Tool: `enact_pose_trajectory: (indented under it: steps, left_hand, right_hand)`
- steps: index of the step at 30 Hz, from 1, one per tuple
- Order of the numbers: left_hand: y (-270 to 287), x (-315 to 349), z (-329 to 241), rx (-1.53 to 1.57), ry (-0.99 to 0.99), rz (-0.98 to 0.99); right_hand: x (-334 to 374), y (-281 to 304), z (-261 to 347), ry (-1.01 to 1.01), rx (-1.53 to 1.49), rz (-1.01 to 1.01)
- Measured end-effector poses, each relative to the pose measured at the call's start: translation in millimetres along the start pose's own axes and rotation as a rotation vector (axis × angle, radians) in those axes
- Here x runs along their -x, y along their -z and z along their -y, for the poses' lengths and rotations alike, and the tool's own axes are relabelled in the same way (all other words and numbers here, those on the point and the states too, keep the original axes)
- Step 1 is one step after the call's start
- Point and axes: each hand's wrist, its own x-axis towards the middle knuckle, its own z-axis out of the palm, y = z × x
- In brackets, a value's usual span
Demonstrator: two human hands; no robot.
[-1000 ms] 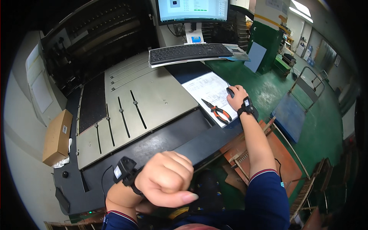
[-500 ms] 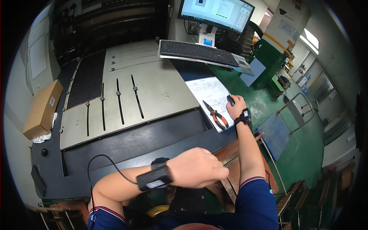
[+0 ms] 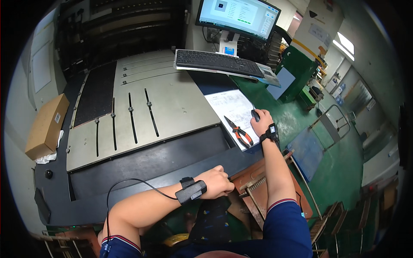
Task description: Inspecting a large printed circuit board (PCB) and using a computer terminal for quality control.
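My right hand [image 3: 261, 124] rests on a dark computer mouse [image 3: 255, 115], fingers wrapped over it, at the right edge of a printed paper sheet [image 3: 228, 103] with writing on it. Beside that hand, pliers [image 3: 239, 132] with orange-and-black handles lie on the sheet, jaws pointing away from me. My left hand [image 3: 214, 183] is curled closed at the near edge of the machine's dark frame [image 3: 172, 176]; nothing shows in its fingers, though the inside of the palm is hidden. Both wrists wear black strapped devices, and a cable runs along my left arm.
A slotted metal plate [image 3: 167, 114] with small knobs covers the machine bed at left. Beyond the sheet, a keyboard [image 3: 219, 62] sits on a raised tray below a monitor [image 3: 238, 19]. A cardboard box [image 3: 46, 127] stands far left; a blue flat cart [image 3: 303, 150] stands right.
My left hand has come down and slightly left, from a blurred position nearer the camera to the frame's near edge. My right hand stays on the mouse; the view has shifted slightly.
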Motion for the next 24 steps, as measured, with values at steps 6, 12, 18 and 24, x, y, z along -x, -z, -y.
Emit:
enact_pose_trajectory:
  steps: [6,12,18,24]
  left_hand:
    - [-0.3,2.0,5.9,0.032,-0.032,0.031]
    - [0.7,1.9,5.2,0.035,-0.011,0.042]
    - [-0.8,1.0,5.0,0.042,0.003,0.037]
    - [2.9,0.0,4.0,0.110,0.028,0.032]
  right_hand:
    - [0.9,0.2,2.1,-0.022,0.023,0.024]
    - [0.8,-0.8,2.9,-0.028,0.024,0.029]
    - [0.4,-1.8,-1.2,-0.018,0.022,0.019]
    - [0.4,-1.1,-1.1,-0.026,0.022,0.025]
